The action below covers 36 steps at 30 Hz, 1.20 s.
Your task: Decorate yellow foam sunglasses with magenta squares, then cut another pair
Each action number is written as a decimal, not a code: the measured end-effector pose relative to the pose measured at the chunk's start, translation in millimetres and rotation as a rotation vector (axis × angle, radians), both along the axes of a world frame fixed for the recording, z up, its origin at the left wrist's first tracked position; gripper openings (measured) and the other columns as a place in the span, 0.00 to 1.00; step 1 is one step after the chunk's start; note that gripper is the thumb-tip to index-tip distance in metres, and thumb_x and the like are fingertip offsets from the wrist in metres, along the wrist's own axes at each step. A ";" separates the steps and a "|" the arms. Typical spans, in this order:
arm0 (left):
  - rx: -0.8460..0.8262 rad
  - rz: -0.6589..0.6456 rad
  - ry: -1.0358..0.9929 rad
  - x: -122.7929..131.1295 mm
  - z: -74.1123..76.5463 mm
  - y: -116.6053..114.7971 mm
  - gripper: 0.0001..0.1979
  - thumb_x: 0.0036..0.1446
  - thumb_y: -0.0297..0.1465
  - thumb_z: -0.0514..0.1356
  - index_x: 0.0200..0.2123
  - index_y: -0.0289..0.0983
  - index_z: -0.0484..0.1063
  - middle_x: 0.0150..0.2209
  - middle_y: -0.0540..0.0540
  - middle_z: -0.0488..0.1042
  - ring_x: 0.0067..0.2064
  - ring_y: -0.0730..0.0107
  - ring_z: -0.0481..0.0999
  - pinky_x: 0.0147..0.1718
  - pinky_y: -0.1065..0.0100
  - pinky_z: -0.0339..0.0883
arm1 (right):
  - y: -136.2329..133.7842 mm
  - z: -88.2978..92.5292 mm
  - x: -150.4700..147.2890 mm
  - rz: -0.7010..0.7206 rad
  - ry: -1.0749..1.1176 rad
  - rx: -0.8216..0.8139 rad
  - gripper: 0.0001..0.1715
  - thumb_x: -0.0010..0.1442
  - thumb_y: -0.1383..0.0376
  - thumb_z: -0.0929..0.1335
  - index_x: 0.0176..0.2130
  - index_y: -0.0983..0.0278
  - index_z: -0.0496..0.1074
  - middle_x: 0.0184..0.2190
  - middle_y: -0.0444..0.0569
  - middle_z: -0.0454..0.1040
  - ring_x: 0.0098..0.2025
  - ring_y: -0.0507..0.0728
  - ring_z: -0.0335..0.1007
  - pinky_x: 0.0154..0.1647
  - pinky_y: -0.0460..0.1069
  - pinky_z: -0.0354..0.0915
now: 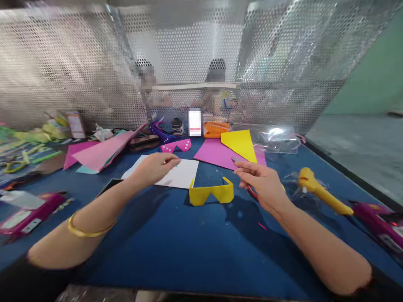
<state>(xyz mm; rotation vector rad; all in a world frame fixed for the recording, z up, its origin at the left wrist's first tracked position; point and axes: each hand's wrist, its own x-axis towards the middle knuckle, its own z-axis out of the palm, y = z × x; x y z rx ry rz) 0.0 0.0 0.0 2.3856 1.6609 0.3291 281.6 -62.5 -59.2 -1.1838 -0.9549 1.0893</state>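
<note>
My left hand [157, 168] is over the white sheet [185, 174], thumb and fingertips pinched together; what they hold, if anything, is too small to make out. My right hand [261, 180] is raised to the right, pinching a small greyish piece [235, 159] between its fingertips. Between and below the hands, yellow craft glasses [211, 194] stand on the blue table with their arms folded back. Partly hidden beneath my right hand is a red-handled tool [252, 193]. Farther back lie pink craft glasses [176, 145] with white gem-like dots.
Magenta foam [214, 154] and yellow foam [241, 142] sheets lie behind my right hand. A yellow tool [317, 191] and a magenta device [380, 222] are at right. Another magenta device [34, 214] lies left. A phone [194, 122] stands before the perforated metal panel [195, 46].
</note>
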 end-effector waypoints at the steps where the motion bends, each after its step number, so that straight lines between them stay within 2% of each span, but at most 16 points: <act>1: -0.013 -0.011 0.012 -0.3 -5.1 -13.6 0.23 0.63 0.45 0.46 0.38 0.39 0.77 0.35 0.46 0.80 0.39 0.57 0.77 0.36 0.63 0.63 | -2.0 1.3 -0.5 0.007 0.005 -0.003 0.21 0.40 0.65 0.77 0.38 0.67 0.80 0.29 0.46 0.79 0.19 0.47 0.68 0.19 0.45 0.62; 3: -0.035 -0.034 0.030 -2.0 -14.9 -39.3 0.21 0.64 0.41 0.46 0.35 0.41 0.77 0.37 0.46 0.80 0.41 0.57 0.77 0.39 0.63 0.63 | -6.2 3.8 -1.7 0.027 0.020 -0.008 0.21 0.41 0.66 0.77 0.38 0.67 0.80 0.30 0.46 0.79 0.18 0.46 0.67 0.19 0.45 0.63; 5: -0.067 -0.036 0.056 -5.9 -24.1 -60.4 0.19 0.63 0.40 0.47 0.33 0.41 0.76 0.34 0.46 0.80 0.37 0.57 0.78 0.36 0.62 0.64 | -10.7 5.8 -3.6 0.055 0.040 -0.012 0.20 0.41 0.66 0.77 0.38 0.66 0.80 0.30 0.46 0.79 0.18 0.45 0.65 0.19 0.45 0.63; 9: -0.092 -0.060 0.053 -14.3 -37.4 -88.9 0.17 0.63 0.37 0.50 0.34 0.43 0.78 0.35 0.47 0.81 0.38 0.57 0.79 0.36 0.62 0.67 | -23.2 9.4 -11.9 0.139 0.082 -0.028 0.18 0.44 0.64 0.76 0.39 0.64 0.80 0.32 0.45 0.80 0.17 0.44 0.64 0.21 0.44 0.65; 12: 0.195 -0.073 -0.072 -9.0 -41.2 -106.4 0.14 0.63 0.35 0.53 0.42 0.42 0.79 0.42 0.46 0.81 0.43 0.57 0.79 0.41 0.60 0.69 | -39.0 12.1 -24.3 0.211 0.099 -0.054 0.15 0.47 0.63 0.76 0.38 0.63 0.81 0.33 0.46 0.81 0.17 0.43 0.65 0.22 0.44 0.66; 14: 0.405 -0.095 -0.244 2.5 -42.5 -118.9 0.11 0.63 0.33 0.56 0.42 0.43 0.78 0.39 0.48 0.81 0.41 0.63 0.79 0.41 0.63 0.68 | -53.0 12.4 -34.8 0.260 0.141 -0.096 0.14 0.48 0.63 0.76 0.38 0.62 0.81 0.34 0.47 0.81 0.17 0.43 0.65 0.22 0.42 0.66; 18: 0.531 -0.148 -0.522 29.8 -46.7 -141.5 0.05 0.61 0.28 0.61 0.38 0.44 0.76 0.34 0.57 0.81 0.36 0.74 0.80 0.56 0.63 0.60 | -84.3 5.8 -56.5 0.314 0.356 -0.254 0.15 0.49 0.62 0.77 0.39 0.62 0.82 0.38 0.51 0.83 0.15 0.42 0.64 0.17 0.39 0.62; 21: 0.600 -0.139 -0.574 40.1 -51.6 -152.1 0.04 0.59 0.27 0.64 0.35 0.43 0.75 0.32 0.56 0.81 0.37 0.72 0.80 0.60 0.59 0.55 | -105.0 -1.1 -69.1 0.313 0.502 -0.292 0.15 0.50 0.62 0.76 0.40 0.63 0.82 0.44 0.55 0.82 0.15 0.42 0.65 0.17 0.39 0.62; 25: 0.612 -0.134 -0.593 38.7 -58.4 -159.0 0.04 0.57 0.27 0.66 0.33 0.43 0.75 0.30 0.55 0.80 0.38 0.69 0.80 0.61 0.53 0.54 | -124.0 -3.3 -76.4 0.323 0.595 -0.269 0.15 0.54 0.64 0.74 0.44 0.62 0.82 0.47 0.56 0.81 0.16 0.44 0.69 0.19 0.40 0.66; 30: 0.645 -0.120 -0.583 31.6 -64.0 -162.9 0.05 0.55 0.27 0.68 0.32 0.42 0.76 0.30 0.53 0.79 0.38 0.66 0.79 0.59 0.49 0.56 | -133.4 -3.1 -77.7 0.360 0.631 -0.244 0.14 0.57 0.65 0.72 0.45 0.62 0.81 0.49 0.56 0.79 0.17 0.46 0.72 0.20 0.42 0.68; 36: 0.620 -0.123 -0.609 30.2 -69.4 -166.5 0.05 0.55 0.26 0.68 0.31 0.42 0.75 0.29 0.54 0.78 0.35 0.69 0.79 0.60 0.51 0.55 | -139.7 -8.2 -81.8 0.370 0.609 -0.246 0.15 0.58 0.63 0.72 0.46 0.59 0.81 0.50 0.57 0.79 0.17 0.48 0.73 0.19 0.42 0.68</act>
